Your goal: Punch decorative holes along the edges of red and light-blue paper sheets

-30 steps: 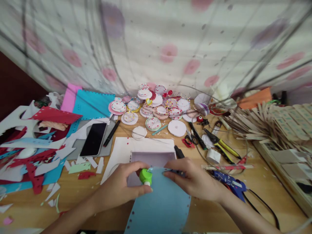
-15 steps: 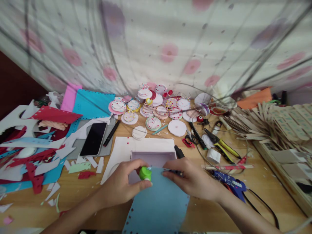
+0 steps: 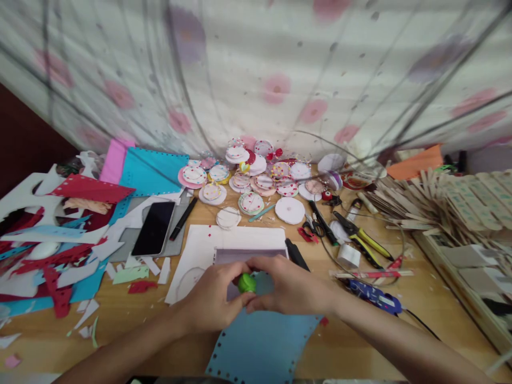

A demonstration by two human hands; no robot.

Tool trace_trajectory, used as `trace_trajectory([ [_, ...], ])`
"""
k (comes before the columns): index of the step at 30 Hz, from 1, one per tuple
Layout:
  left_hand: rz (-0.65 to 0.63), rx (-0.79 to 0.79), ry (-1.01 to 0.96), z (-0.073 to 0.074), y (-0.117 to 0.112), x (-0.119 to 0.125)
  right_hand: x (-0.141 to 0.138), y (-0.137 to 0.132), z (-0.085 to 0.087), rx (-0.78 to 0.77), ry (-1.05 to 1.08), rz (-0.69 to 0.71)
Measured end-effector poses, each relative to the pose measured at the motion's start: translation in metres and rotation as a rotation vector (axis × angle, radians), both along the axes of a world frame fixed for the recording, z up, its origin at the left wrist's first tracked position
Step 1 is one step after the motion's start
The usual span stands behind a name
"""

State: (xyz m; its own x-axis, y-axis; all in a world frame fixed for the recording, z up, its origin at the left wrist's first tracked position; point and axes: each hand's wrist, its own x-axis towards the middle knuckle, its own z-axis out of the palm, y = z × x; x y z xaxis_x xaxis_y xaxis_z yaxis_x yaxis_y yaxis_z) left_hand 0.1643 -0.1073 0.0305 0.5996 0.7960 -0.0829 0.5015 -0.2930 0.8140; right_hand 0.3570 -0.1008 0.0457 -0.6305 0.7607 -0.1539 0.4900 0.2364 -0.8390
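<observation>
My left hand is closed around a small green craft punch at the top edge of a light blue foam sheet with holes along its rim. My right hand meets it from the right, fingers curled over the punch and the sheet's edge. Both hands sit near the front of the wooden table, just in front of a white sheet.
A black phone and a black pen lie to the left, with red, blue and white foam scraps. Decorated round discs crowd the back. Scissors, pliers, a blue glue gun and wooden sticks lie to the right.
My right hand slid left from the sheet's top edge onto the green punch, joining my left hand. The blue sheet shifted slightly and its lower right corner swung outward.
</observation>
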Motion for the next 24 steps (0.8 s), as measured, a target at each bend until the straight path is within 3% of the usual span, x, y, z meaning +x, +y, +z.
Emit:
trace_trajectory([
  [6, 0.022, -0.042, -0.039, -0.003, 0.000, 0.004, -0.006, -0.001, -0.007, -0.020, -0.050, -0.048],
  [13, 0.006, -0.215, -0.087, 0.002, 0.005, 0.002, 0.020, 0.002, -0.001, -0.083, -0.105, 0.013],
  [21, -0.007, -0.154, 0.165, 0.015, 0.008, -0.015, 0.034, -0.008, -0.011, -0.042, -0.214, -0.107],
  [24, 0.043, -0.298, 0.045, 0.014, 0.006, -0.015, 0.033, -0.008, -0.007, -0.064, -0.172, -0.108],
])
